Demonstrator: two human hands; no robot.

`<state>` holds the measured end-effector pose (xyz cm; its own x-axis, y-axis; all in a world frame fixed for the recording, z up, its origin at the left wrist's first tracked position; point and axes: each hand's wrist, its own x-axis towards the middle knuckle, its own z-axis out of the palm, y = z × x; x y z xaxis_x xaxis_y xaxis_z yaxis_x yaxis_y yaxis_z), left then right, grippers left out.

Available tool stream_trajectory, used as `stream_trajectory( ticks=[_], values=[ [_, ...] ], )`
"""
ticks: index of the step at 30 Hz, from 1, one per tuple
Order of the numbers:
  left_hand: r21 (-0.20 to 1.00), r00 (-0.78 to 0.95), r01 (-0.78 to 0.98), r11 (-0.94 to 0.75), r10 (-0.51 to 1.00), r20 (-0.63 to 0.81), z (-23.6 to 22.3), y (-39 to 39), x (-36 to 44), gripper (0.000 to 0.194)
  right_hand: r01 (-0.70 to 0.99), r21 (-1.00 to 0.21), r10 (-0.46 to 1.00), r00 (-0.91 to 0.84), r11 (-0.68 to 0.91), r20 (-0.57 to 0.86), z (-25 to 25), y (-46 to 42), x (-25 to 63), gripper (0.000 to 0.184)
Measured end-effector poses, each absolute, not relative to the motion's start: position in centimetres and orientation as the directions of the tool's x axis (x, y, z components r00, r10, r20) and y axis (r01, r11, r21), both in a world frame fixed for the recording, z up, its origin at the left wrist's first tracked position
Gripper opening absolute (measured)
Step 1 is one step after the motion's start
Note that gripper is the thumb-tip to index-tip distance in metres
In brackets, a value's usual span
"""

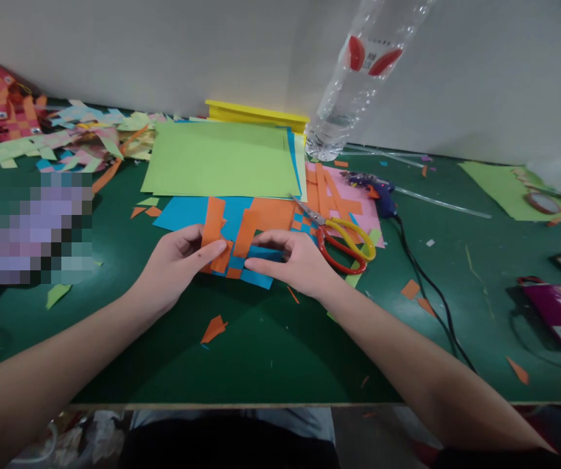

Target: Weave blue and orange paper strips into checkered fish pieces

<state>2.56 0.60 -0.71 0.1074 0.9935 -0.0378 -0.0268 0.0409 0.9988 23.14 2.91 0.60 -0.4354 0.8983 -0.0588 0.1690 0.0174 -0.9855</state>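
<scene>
Together, left hand [176,260] and right hand [296,260] pinch orange strips [215,225] woven through blue paper [257,277].

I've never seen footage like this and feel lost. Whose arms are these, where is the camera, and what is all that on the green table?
There is no machine here: a person wears a camera on the head, looking down at their own two bare hands. The left hand and right hand both pinch a paper weaving of orange strips laced through a blue sheet, lying on the green table. Just right of it lie scissors with red and yellow handles. Behind are a stack of coloured paper, green sheet on top, and a clear plastic bottle. A blue glue gun with a black cord lies to the right, and paper scraps are scattered about.
</scene>
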Motion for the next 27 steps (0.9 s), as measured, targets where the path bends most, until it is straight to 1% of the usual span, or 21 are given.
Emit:
stream_trajectory(
  ticks=[2, 4, 6, 10, 12, 17, 21, 27],
  values=[
    [0.996, 0.085, -0.081, 0.04, 0.996, -0.033, -0.75, 0.58, 2.46, 0.02, 0.126, -0.992, 0.904, -0.425, 0.011, -0.044, 0.61, 3.01, 23.14, 0.035],
    [0.994, 0.069, -0.109, 0.03, 0.997, -0.022, -0.74, 0.53, 2.37, 0.018, 0.093, -0.996, 0.908, -0.417, 0.009, -0.031, 0.63, 3.09, 23.19, 0.035],
    [0.994, 0.063, -0.109, 0.014, 0.998, -0.007, -0.76, 0.47, 2.32, 0.018, 0.11, -0.994, 0.901, -0.43, -0.01, -0.057, 0.69, 3.08, 23.27, 0.031],
    [0.999, 0.063, -0.052, -0.005, 0.998, 0.008, -0.93, 0.43, 2.28, 0.02, 0.203, -0.979, 0.874, -0.471, -0.026, -0.121, 0.79, 2.78, 23.31, 0.027],
    [0.999, 0.064, -0.043, -0.003, 0.998, 0.006, -0.99, 0.4, 2.3, 0.019, 0.197, -0.98, 0.871, -0.475, -0.036, -0.127, 0.83, 2.61, 23.25, 0.025],
    [0.996, 0.104, -0.085, -0.002, 0.995, 0.011, -0.96, 0.25, 2.41, 0.018, 0.155, -0.986, 0.873, -0.468, -0.068, -0.134, 1.02, 2.39, 23.09, 0.024],
    [0.998, 0.112, -0.064, -0.01, 0.994, 0.017, -0.98, 0.23, 2.44, 0.018, 0.139, -0.99, 0.862, -0.498, -0.027, -0.093, 1.11, 2.36, 23.15, 0.019],
    [0.997, 0.13, -0.058, 0.044, 0.991, -0.036, -1.08, 0.36, 2.4, 0.021, 0.21, -0.977, 0.87, -0.488, 0.03, -0.078, 1.23, 2.37, 23.2, 0.021]
  ],
)
